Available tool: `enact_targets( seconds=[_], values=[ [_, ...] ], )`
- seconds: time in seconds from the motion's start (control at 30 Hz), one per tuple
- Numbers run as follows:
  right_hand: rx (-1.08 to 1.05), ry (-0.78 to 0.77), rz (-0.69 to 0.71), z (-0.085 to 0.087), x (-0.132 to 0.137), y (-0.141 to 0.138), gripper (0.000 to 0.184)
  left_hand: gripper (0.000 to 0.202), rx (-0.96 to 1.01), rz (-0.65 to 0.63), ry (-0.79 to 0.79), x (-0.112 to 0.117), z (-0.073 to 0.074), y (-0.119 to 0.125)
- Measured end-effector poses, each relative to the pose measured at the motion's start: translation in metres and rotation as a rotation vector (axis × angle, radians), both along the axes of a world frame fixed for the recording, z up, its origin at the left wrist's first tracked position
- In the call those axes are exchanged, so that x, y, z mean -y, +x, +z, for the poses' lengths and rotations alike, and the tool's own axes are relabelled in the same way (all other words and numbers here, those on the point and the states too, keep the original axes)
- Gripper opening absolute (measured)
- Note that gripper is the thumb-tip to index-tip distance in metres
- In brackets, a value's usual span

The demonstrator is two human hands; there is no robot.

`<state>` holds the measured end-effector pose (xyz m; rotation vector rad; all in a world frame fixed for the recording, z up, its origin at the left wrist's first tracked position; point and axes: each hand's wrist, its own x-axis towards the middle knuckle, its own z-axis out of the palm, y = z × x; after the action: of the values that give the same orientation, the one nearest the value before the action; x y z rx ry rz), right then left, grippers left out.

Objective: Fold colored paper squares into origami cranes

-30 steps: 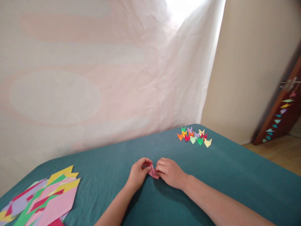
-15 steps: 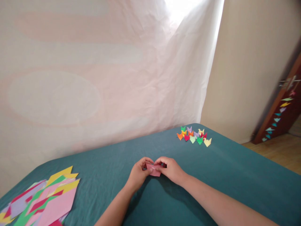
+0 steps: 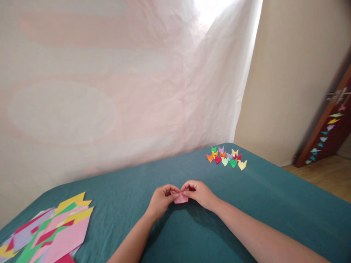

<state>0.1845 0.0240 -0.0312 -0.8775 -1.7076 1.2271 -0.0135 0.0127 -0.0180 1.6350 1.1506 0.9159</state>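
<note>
1. Pink paper (image 3: 181, 199), folded small, over the middle of the desk (image 3: 117, 204): best pinched lightly, edges lined up before pressing any crease firmly.
2. Left hand (image 3: 160, 201): pinched closed on the paper's left side.
3. Right hand (image 3: 202, 196): likewise gripping its right side, close beside the left.

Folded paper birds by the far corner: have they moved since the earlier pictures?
No. The folded paper birds lie in the same place against the far corner of the green table.

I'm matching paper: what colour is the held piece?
The held piece is pink; see head view.
</note>
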Motion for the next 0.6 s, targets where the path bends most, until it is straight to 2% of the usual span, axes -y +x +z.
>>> enact_targets(
  seconds=[0.3,0.6],
  values=[
    [-0.008,-0.03,0.033,-0.004,-0.0027,-0.0008,0.014,0.021,0.098,-0.033,-0.08,0.001,0.0031,-0.0008],
    [0.059,0.009,-0.008,-0.0069,-0.0034,-0.001,0.014,0.021,-0.149,0.012,0.035,0.0032,0.0082,-0.0021]
  ],
)
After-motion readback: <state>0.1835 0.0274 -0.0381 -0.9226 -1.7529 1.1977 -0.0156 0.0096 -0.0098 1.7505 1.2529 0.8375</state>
